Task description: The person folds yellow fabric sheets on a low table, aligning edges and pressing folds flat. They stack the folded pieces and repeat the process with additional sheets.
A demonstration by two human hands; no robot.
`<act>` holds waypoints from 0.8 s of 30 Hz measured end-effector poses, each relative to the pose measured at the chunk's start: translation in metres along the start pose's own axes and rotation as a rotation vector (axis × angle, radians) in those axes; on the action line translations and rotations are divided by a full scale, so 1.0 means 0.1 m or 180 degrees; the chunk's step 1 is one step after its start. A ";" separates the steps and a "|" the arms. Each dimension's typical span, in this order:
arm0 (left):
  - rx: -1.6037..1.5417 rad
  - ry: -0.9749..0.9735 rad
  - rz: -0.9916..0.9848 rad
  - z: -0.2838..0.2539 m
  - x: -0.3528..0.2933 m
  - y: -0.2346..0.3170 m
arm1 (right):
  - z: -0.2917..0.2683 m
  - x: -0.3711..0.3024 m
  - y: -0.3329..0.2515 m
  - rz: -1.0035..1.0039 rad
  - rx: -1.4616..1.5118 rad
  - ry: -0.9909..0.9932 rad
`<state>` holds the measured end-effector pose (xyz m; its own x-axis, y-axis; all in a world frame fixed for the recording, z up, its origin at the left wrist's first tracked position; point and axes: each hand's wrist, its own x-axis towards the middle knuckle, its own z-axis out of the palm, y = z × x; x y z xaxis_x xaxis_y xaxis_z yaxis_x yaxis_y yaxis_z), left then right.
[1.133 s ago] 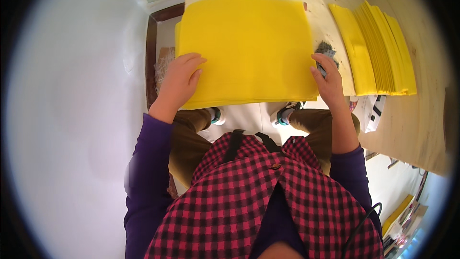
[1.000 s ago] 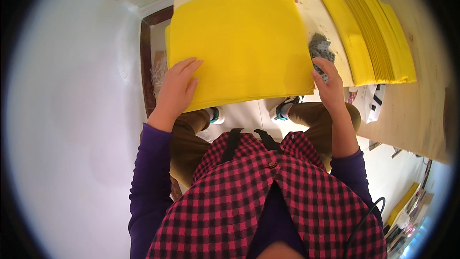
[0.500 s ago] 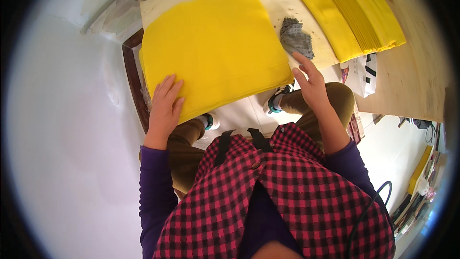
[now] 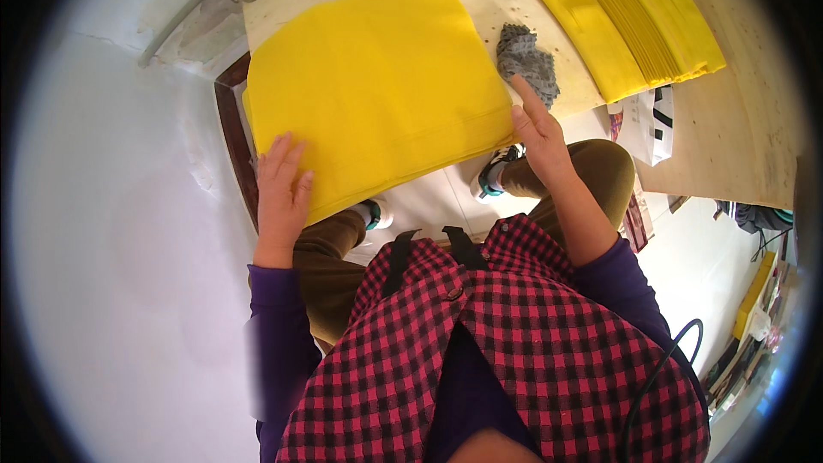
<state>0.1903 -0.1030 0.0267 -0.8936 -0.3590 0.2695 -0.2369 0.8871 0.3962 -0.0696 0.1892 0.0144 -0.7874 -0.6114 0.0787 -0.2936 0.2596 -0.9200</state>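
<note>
I am squaring up a stack of yellow sheets [image 4: 377, 86] that lies flat on the wooden bench [image 4: 754, 120], its near edge hanging a little over the bench's front edge above my knees. My left hand [image 4: 281, 193] lies flat on the stack's near left corner, fingers [image 4: 287, 159] straight and close together, pressing down and gripping nothing. My right hand [image 4: 538, 133] stands edge-on against the stack's right side, palm turned in toward the sheets, fingers stretched out and holding nothing. Just beyond its fingertips a crumpled grey cloth [image 4: 527, 60] rests on the bench, and further right a second pile of folded yellow sheets [image 4: 630, 17] lies fanned out, well apart from my stack. I judge this to be the aligning step: the edges look nearly flush. The next move, as I see it, calls for a gentle inward push from the right while the left keeps the corner pinned so that the top sheets do not slide.
</note>
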 end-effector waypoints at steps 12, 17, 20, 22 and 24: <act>-0.0935 0.0628 -0.0866 0.00 -0.15 -0.23 | 0.02 -0.03 0.03 0.0073 0.0056 -0.0207; -0.1128 0.0625 -0.0985 0.03 -0.17 -0.25 | 0.03 -0.06 0.06 -0.0213 -0.0147 -0.0206; -0.1241 0.0657 -0.1071 0.04 -0.19 -0.25 | 0.02 -0.07 0.08 -0.0270 -0.0202 -0.0160; -0.1141 0.0694 -0.1156 0.05 -0.19 -0.25 | 0.03 -0.08 0.08 -0.0427 -0.0388 -0.0290; -0.1205 0.0741 -0.1328 0.04 -0.19 -0.24 | 0.02 -0.08 0.08 -0.0415 -0.0285 -0.0221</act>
<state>0.2108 -0.1162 0.0084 -0.6377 -0.7459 0.1923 -0.3589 0.5086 0.7827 -0.0649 0.1945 0.0053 -0.7011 -0.6936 0.1656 -0.4402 0.2384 -0.8657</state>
